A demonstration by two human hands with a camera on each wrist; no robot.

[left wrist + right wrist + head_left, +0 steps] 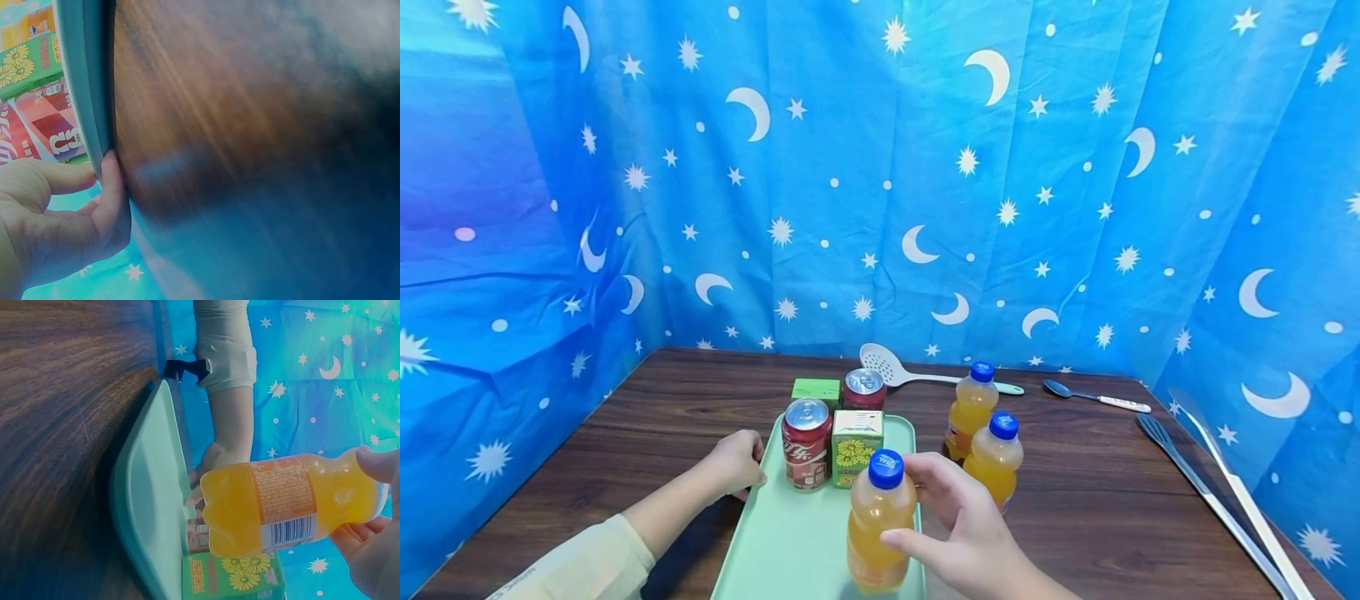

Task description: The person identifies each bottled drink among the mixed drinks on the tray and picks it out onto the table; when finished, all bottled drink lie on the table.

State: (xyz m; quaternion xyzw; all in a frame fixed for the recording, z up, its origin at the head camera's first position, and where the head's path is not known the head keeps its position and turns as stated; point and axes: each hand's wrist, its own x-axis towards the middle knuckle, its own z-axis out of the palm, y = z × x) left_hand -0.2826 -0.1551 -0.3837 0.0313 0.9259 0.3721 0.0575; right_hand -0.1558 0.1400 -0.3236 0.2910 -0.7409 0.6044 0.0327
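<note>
My right hand [966, 525] grips an orange drink bottle [880, 537] with a blue cap, thumb on one side and fingers on the other. The bottle is upright over the near part of a light green tray [790, 533]; in the right wrist view its base [209, 512] shows above the tray floor. At the tray's left rim, my left hand [735, 462] pinches the edge between thumb and fingers, as the left wrist view shows. A red soda can [807, 446] and a green drink carton with yellow flowers [847, 462] stand on the tray, before another red can [864, 389] and green carton [816, 389].
Right of the tray stand two more orange bottles, one farther back [973, 408] and one nearer [995, 458]. A white slotted skimmer [887, 367] lies at the back, with a spoon [1093, 396] to its right. A slotted turner [1206, 496] lies along the right edge. Star-patterned blue cloth [880, 167] surrounds the table.
</note>
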